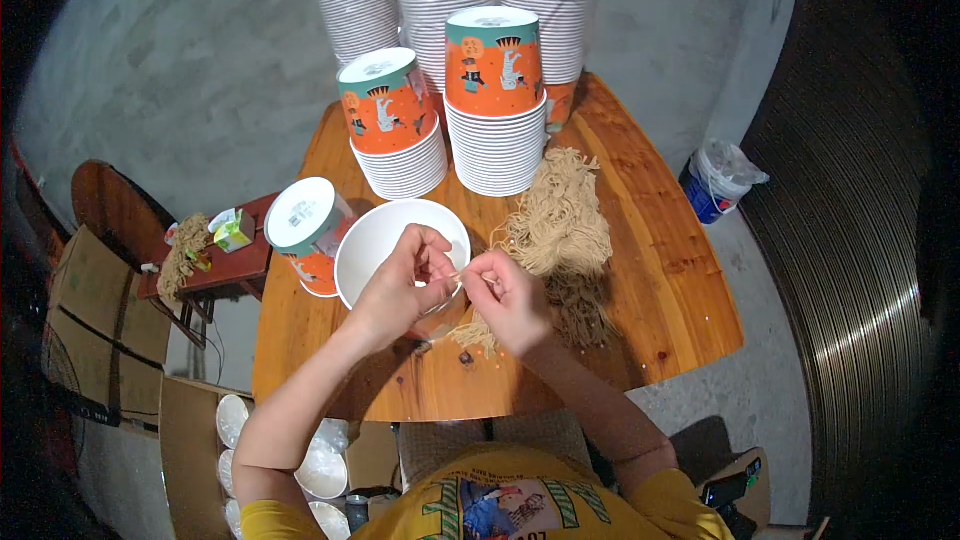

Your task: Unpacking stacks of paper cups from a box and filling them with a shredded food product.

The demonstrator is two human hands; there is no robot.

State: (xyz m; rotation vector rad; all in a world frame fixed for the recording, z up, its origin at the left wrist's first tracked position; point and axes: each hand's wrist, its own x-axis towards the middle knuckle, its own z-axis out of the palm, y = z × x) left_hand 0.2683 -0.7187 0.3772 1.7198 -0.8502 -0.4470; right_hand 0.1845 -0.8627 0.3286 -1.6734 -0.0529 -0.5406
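My left hand and my right hand meet over the near right rim of a white-lined paper bucket. Thumbs and fingertips are pinched together on what looks like a thin strand of beige yarn, small and partly hidden by the fingers. A thick bundle of beige yarn lies just beyond my right hand, its shaded lower part trailing toward me. Loose pale ends spread on the table beneath my right wrist. Left of the open bucket stands an upside-down orange and green bucket.
Behind are two stacks of upturned orange buckets and tall wrapped white stacks on the wooden table. A red side table with more yarn is at left. A lidded pail stands right; a carton of white tubs is below left.
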